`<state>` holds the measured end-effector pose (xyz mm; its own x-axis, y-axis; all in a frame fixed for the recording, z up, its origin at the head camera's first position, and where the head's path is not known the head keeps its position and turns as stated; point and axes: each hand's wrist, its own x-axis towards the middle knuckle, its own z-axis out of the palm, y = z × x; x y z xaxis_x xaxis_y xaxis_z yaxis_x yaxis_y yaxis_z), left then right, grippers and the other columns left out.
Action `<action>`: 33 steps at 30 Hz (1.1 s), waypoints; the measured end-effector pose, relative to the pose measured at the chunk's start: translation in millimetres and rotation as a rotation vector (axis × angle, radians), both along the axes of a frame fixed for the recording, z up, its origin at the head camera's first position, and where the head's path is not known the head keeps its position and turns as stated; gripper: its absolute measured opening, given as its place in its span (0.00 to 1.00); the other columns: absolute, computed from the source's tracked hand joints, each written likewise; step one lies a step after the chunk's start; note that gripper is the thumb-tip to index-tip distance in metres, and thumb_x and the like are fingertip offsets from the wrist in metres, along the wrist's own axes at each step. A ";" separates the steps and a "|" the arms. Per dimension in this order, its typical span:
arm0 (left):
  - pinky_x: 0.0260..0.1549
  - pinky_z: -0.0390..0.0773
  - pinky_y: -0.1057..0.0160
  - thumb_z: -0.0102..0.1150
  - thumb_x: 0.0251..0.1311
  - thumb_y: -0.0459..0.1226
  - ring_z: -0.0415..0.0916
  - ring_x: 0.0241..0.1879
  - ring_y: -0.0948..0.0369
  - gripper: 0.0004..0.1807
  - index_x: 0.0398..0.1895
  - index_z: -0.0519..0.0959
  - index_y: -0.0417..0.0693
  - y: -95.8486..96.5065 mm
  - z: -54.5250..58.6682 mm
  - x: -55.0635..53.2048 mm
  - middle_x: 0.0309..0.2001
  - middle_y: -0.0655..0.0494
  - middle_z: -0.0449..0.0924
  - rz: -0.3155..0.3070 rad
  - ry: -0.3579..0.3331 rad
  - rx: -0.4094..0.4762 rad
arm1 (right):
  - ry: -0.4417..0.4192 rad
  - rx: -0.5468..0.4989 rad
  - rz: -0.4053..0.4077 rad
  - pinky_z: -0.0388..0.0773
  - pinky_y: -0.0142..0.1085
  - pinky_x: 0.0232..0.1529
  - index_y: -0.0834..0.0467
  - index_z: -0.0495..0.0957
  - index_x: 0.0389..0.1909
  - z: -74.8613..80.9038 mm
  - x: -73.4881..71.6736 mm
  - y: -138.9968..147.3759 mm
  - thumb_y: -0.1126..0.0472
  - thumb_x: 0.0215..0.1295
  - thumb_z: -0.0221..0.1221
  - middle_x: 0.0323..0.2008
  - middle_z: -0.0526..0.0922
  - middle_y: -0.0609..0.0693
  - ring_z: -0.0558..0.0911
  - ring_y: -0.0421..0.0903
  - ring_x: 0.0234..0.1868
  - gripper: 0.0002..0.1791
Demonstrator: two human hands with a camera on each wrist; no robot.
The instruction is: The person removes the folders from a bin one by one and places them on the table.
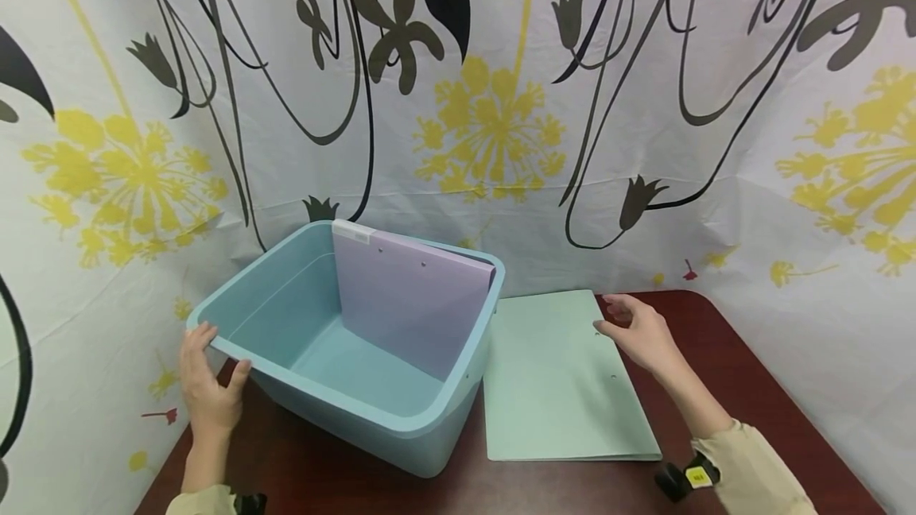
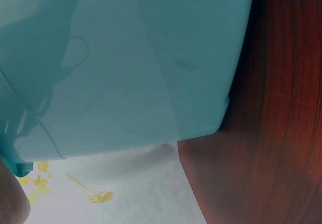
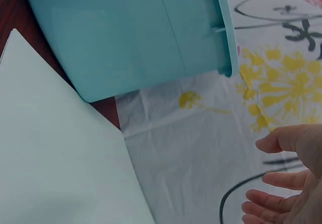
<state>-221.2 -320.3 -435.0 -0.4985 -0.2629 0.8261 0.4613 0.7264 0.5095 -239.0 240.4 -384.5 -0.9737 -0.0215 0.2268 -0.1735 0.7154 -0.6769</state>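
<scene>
A light-blue plastic storage bin (image 1: 343, 412) stands tilted toward the left of the table, its open top facing up. Inside it, a lilac file folder (image 1: 415, 300) leans upright along the far right wall. My left hand (image 1: 207, 388) grips the bin's rim at the near left corner, fingertips over the edge and thumb against the outer side. To the right of the bin a mint-green file folder (image 1: 558, 388) lies flat. Over that folder's far right edge hovers my right hand (image 1: 640, 332), fingers loosely bent and apart, holding nothing; the right wrist view shows its spread fingers (image 3: 271, 199).
The dark red-brown wooden table (image 1: 758, 420) has a rounded far right corner. Behind and beside it hangs a white cloth (image 1: 501, 14) printed with yellow and grey flowers. Bin and green folder lie close side by side.
</scene>
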 end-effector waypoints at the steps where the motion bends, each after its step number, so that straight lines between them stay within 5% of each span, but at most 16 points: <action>1: 0.65 0.44 0.43 0.52 0.47 0.67 0.49 0.66 0.39 0.49 0.55 0.65 0.30 -0.1 0.3 0.2 0.58 0.31 0.63 0.000 -0.004 -0.003 | 0.004 0.004 0.009 0.74 0.50 0.42 0.66 0.67 0.58 2.4 -1.7 -2.3 0.56 0.60 0.57 0.50 0.74 0.67 0.75 0.62 0.50 0.28; 21: 0.65 0.44 0.44 0.55 0.48 0.63 0.49 0.66 0.40 0.46 0.55 0.66 0.31 -3.0 -1.0 0.1 0.57 0.32 0.63 -0.034 -0.007 0.020 | 0.115 0.052 0.179 0.72 0.51 0.49 0.63 0.68 0.58 67.9 -25.9 -64.5 0.59 0.59 0.57 0.54 0.74 0.62 0.73 0.58 0.54 0.26; 33: 0.65 0.44 0.44 0.54 0.47 0.64 0.50 0.65 0.38 0.47 0.54 0.66 0.30 -0.5 0.9 0.7 0.57 0.31 0.64 -0.022 0.003 0.014 | 0.086 0.006 0.243 0.71 0.50 0.51 0.61 0.66 0.61 79.2 -44.4 -86.7 0.56 0.56 0.60 0.57 0.72 0.59 0.71 0.57 0.57 0.31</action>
<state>-220.5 -320.8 -434.1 -0.5020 -0.2631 0.8239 0.4789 0.7087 0.5181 -283.4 153.7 -305.2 -0.9169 -0.2541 0.3077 -0.3975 0.6497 -0.6480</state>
